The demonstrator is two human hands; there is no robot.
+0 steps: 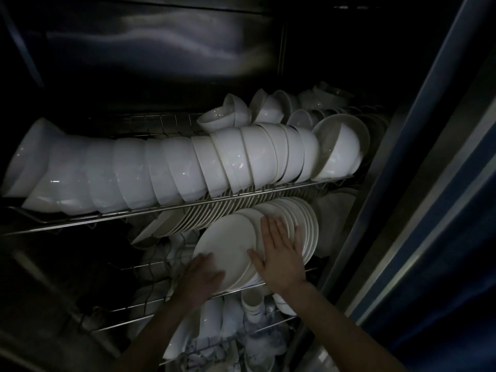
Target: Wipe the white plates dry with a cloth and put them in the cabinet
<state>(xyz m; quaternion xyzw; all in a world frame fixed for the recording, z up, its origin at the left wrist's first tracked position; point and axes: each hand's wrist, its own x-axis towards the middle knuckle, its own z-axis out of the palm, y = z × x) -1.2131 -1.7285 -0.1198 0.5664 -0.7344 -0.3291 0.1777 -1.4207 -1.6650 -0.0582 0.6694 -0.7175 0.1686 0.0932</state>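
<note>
Inside a dark metal cabinet, a row of white plates stands on edge on the middle wire shelf. The nearest white plate leans at the front of that row. My left hand holds this plate's lower left rim, fingers wrapped at the edge. My right hand lies flat with straight fingers spread, pressing against the plates in the row just behind it. No cloth is in view.
A long line of nested white bowls lies on the upper wire shelf, with smaller bowls behind. The bottom rack holds cups and patterned dishes. The cabinet's blue door frame runs along the right.
</note>
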